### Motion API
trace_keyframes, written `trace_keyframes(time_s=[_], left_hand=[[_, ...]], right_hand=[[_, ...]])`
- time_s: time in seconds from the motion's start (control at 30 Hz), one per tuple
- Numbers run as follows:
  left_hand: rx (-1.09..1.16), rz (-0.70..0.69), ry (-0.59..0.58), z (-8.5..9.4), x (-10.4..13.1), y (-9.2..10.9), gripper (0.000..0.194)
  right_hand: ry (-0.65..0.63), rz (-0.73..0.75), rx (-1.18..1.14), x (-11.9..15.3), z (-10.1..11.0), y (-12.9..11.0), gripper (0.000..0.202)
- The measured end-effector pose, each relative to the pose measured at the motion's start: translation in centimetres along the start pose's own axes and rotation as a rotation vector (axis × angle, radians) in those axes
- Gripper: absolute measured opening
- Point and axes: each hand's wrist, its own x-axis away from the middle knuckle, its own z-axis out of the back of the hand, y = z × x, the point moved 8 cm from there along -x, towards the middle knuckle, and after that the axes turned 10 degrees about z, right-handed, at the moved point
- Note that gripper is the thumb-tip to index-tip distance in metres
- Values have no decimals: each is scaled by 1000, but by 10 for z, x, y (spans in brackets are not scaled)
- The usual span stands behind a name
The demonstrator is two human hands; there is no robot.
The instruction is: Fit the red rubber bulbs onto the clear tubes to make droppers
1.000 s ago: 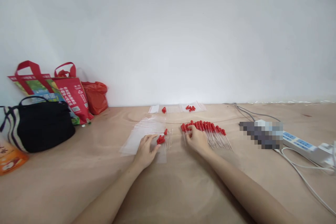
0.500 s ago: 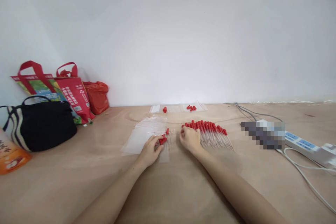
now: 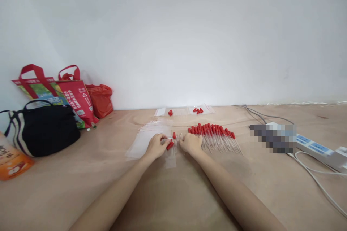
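Observation:
My left hand [image 3: 157, 146] is closed in a pinch beside a few loose red rubber bulbs [image 3: 170, 146]. Something thin and clear shows at its fingertips, too small to make out. These bulbs lie by a small clear plastic bag [image 3: 170, 162]. Several thin glass dropper tubes [image 3: 175, 146] lie between my two hands. My right hand [image 3: 191, 142] has its fingers pressed together at the upper ends of these tubes, seemingly gripping one. Just right of it, a row of glass droppers with red bulbs [image 3: 214, 130] lies side by side.
Flat clear zip bags [image 3: 146, 139] are fanned out left of my hands. Filled bags [image 3: 180, 111] lie by the wall. Shopping bags [image 3: 74, 95], a black bag [image 3: 48, 128] and an orange pouch [image 3: 13, 160] stand at left. At right are a power strip [image 3: 316, 146] and cables.
My right hand has moved left, from the dropper row to the loose glass tubes. My left hand has shifted slightly and its fingers have drawn into a pinch.

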Motion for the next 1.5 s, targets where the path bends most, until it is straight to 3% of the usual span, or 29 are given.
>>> trace_keyframes(time_s=[0.2, 0.43, 0.57, 0.67, 0.7, 0.77, 0.9, 1.07, 1.5], left_hand=[[-127, 186, -52, -18, -40, 14, 33], [-147, 254, -85, -30, -53, 16, 22], [-54, 78, -30, -11, -34, 32, 20], [45, -113, -11, 2, 3, 40, 16], [139, -244, -17, 5, 19, 46, 16], [275, -357, -69, 3, 46, 45, 13], [360, -401, -79, -6, 73, 37, 15], [306, -486, -62, -8, 79, 45, 18], [383, -493, -125, -9, 77, 44, 20]], right_hand=[[11, 14, -24, 1, 4, 2, 32], [155, 112, -77, 22, 23, 28, 23], [282, 245, -105, 46, 31, 51, 23], [353, 395, -139, 65, 35, 60, 24], [356, 442, -154, 70, 35, 60, 24], [337, 515, -192, 78, 35, 57, 24], [297, 614, -256, 88, 36, 36, 19], [241, 703, -256, 95, 35, 12, 19], [197, 718, -304, 95, 28, 6, 18]])
